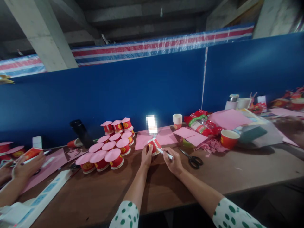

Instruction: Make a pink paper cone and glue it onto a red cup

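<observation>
The left hand (147,155) holds a red cup (155,146); the right hand (174,161) grips a white pen (169,155), tip at the cup; scissors (194,161) lie at four o'clock from it; pink-topped cups (113,155) crowd the counter (106,190) at nine o'clock.

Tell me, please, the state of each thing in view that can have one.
Held cup: tilted, in the left hand
White pen: gripped in the right hand
Pink-topped cups: standing, capped with discs
Orange-red cup: upright, mouth open
Cup beside the black bottle: on its side
Scissors: lying flat, blade opening unclear
Pink shreds: cut, loosely heaped
</observation>
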### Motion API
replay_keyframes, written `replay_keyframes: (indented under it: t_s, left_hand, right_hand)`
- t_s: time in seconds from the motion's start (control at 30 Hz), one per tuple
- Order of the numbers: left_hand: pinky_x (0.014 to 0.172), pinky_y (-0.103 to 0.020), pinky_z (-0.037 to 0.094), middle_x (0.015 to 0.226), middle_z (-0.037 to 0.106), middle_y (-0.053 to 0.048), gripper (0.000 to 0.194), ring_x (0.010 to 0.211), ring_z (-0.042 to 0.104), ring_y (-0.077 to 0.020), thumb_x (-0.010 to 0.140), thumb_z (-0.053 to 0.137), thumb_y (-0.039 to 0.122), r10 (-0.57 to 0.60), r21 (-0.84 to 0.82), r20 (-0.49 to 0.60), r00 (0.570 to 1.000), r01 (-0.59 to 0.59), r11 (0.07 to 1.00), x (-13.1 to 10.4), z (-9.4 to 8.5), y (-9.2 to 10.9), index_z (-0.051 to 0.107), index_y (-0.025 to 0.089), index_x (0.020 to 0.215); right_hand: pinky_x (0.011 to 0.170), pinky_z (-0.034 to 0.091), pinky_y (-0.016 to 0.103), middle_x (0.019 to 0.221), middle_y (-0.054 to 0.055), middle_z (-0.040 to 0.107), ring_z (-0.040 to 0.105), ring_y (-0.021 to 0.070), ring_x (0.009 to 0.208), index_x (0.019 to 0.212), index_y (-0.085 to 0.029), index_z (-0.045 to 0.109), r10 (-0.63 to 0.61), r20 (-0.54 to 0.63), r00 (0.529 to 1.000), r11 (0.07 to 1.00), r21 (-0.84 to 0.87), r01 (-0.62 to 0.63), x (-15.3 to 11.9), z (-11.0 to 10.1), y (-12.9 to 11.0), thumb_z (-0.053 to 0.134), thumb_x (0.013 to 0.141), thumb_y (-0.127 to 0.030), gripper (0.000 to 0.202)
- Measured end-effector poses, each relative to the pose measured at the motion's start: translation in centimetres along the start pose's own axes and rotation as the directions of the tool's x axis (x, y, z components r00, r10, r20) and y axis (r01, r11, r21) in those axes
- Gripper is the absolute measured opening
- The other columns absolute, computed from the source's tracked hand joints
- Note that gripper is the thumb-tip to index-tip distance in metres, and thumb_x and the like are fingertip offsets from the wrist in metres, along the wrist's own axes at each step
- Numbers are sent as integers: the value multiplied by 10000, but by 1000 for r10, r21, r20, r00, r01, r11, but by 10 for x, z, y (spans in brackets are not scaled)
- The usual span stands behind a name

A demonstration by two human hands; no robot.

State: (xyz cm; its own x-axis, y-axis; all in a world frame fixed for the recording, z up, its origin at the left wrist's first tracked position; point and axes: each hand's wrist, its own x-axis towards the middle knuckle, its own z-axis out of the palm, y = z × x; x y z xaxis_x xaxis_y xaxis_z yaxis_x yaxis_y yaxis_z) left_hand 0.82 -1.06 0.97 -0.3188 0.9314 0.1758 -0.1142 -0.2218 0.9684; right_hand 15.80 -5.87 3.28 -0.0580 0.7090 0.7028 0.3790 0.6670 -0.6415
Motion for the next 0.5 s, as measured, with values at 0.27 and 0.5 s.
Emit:
replay_keyframes:
  t_s: [0.27, 0.5]
  left_hand:
    - [689, -300, 471, 864, 647, -80, 481, 745, 602, -178, 646, 626, 503, 6, -13, 46, 999, -5, 1000, -2, 0, 2, 596, 135, 954]
    - [689, -294, 469, 878, 643, -75, 464, 749, 604, -175, 663, 616, 496, 10, -12, 59, 998, -9, 1000, 0, -2, -1, 590, 136, 955]
  right_hand:
    - [651, 423, 215, 748, 30, 601, 546, 137, 666, 868, -179, 590, 19, -2, 1000, 1000, -3, -19, 0, -1, -2, 409, 856, -254, 196]
    - [620, 419, 206, 731, 21, 600, 546, 133, 649, 850, -184, 594, 25, -11, 1000, 1000, -14, -25, 1, -1, -1, 412, 853, -245, 192]
